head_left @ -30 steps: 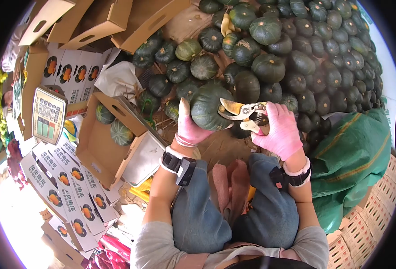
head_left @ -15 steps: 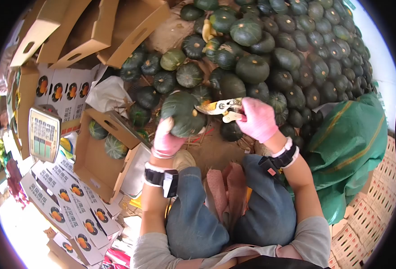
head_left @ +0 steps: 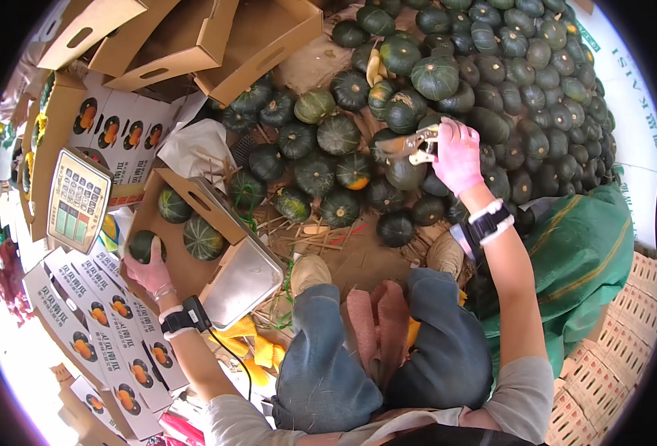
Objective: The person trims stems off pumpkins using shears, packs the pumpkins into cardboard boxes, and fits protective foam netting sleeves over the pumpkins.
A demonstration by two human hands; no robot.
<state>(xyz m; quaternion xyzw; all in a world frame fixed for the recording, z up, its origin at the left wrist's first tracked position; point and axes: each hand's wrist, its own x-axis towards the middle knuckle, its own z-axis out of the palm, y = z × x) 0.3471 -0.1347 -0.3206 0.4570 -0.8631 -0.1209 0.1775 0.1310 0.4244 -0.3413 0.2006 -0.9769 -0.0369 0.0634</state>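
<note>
Inside the open cardboard box, the left hand cups a dense, hard, smooth-skinned squash from beneath, while the right hand, far from it, grips pruning shears.

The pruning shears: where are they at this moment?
In the head view, upper right of centre, the pruning shears are in the right hand, over the pile of squashes.

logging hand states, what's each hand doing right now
left hand: closed on a squash over the box
right hand: closed on pruning shears
</note>
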